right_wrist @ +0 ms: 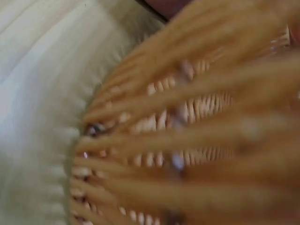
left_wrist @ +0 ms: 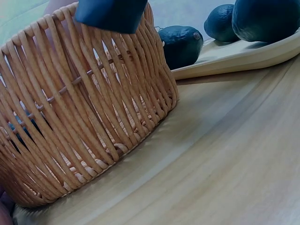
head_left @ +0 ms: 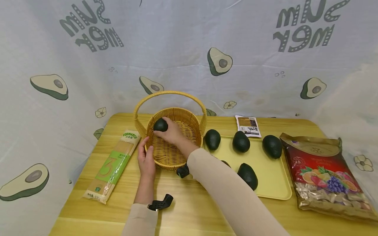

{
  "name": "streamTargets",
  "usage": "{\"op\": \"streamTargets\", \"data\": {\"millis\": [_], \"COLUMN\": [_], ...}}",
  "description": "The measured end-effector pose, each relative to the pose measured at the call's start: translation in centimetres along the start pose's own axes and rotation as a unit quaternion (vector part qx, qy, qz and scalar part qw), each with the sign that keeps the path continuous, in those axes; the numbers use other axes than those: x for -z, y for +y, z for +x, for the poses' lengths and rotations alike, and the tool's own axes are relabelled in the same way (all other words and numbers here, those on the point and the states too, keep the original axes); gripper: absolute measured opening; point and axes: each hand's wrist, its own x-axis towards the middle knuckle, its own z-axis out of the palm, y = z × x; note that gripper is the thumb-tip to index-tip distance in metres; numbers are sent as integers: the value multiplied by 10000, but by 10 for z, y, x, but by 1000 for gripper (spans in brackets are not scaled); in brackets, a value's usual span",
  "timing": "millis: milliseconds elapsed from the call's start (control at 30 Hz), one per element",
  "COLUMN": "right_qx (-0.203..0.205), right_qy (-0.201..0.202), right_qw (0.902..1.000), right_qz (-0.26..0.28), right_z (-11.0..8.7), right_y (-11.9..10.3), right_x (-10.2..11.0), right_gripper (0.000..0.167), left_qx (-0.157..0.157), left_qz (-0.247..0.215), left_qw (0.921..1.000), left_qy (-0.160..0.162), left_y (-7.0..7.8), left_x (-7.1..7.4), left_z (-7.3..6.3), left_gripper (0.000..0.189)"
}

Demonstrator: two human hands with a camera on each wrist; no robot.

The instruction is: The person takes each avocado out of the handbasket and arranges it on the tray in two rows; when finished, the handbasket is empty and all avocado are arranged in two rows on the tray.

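My right hand (head_left: 169, 131) reaches into the round wicker basket (head_left: 168, 164) and grips a dark green avocado (head_left: 160, 125) near its inner left wall. My left hand (head_left: 146, 161) lies against the basket's outer left side, fingers loosely extended and thumb up near the rim. Through the slats of the basket wall (left_wrist: 70, 103), something dark shows low at the left in the left wrist view. Blurred weave (right_wrist: 187, 140) fills most of the right wrist view. More avocados (head_left: 241, 141) lie on a yellow tray (head_left: 273, 183) to the right, one partly hidden behind my right sleeve.
A pack of noodles (head_left: 113, 165) lies left of the basket. The basket's tall handle (head_left: 171, 92) arches above it. Behind the tray lies a small white and brown packet (head_left: 248, 126). A large red and gold candy bag (head_left: 327, 177) stands at the right.
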Motion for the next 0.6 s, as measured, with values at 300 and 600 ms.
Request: {"op": "streamTargets", "data": {"millis": [300, 600], "right_qx": [264, 191], "right_qy": [77, 515], "right_qw": [9996, 9960], "right_qz": [-14, 699], "right_z": [-3, -15], "right_y": [0, -10], "right_x": [-9, -1], "right_gripper": [63, 65], "left_qx": [-54, 37], "left_qz": [-10, 41], "left_qw": [10000, 10000], "left_qy": [25, 32], "left_y": [1, -1], "left_x": [-3, 0], "left_z": [-1, 0], "left_gripper": [41, 42]}}
